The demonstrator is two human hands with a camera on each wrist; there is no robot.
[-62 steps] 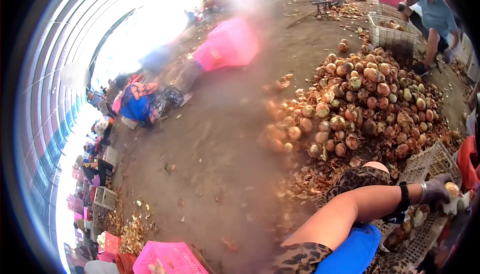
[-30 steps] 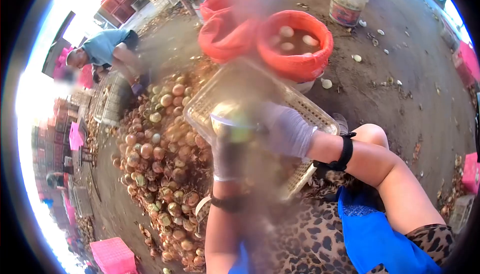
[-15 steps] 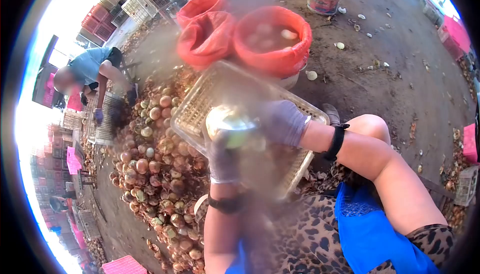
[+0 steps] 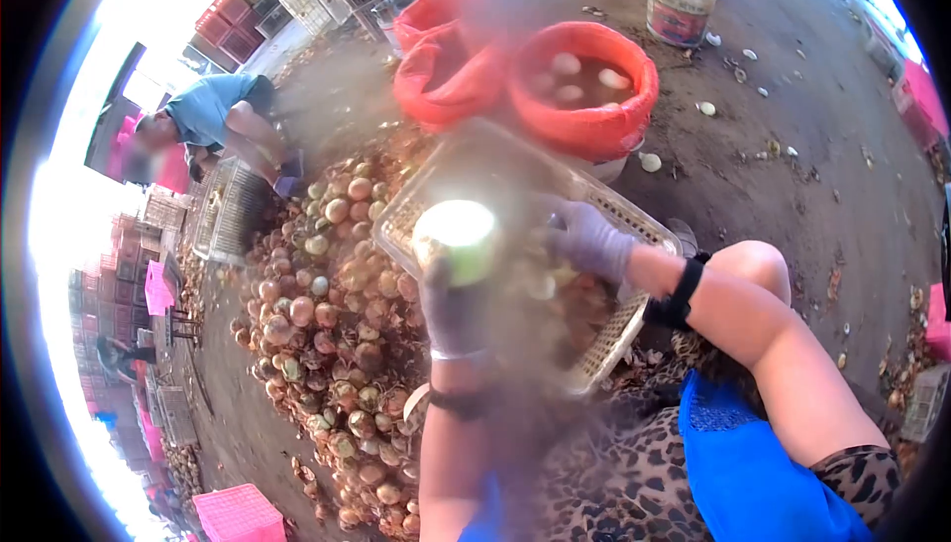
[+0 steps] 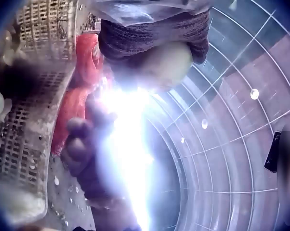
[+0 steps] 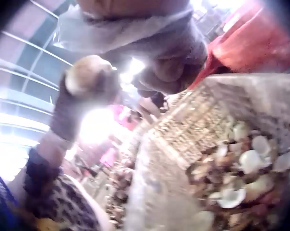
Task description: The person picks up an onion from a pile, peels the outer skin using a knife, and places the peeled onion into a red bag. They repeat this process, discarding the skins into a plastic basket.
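Observation:
In the head view my gloved left hand [image 4: 451, 309] grips a partly peeled onion [image 4: 466, 245], its top pale and glaring, its lower side green. The left wrist view shows the onion [image 5: 174, 62] under the curled fingers. My gloved right hand [image 4: 592, 243] is apart from it, to the right, fingers curled in the right wrist view; blur and glare mean I cannot tell what it holds. Both hands are over a plastic crate [image 4: 606, 349], which stands tilted in front of my lap. Onion scraps and pale peel pieces [image 6: 253, 161] lie inside the crate.
A large heap of unpeeled onions [image 4: 332, 334] lies left of the crate. Beyond it stand a red-lined tub [image 4: 634, 111] with peeled onions and another red bag [image 4: 446, 86]. A white bucket [image 4: 684, 2] is farther back. Another person [image 4: 213, 116] bends over a crate [image 4: 226, 215] at left.
The head view has swung from the yard and heap to the crate between my legs. Since half a second ago my right hand has drawn away from the onion, which stays in my left hand.

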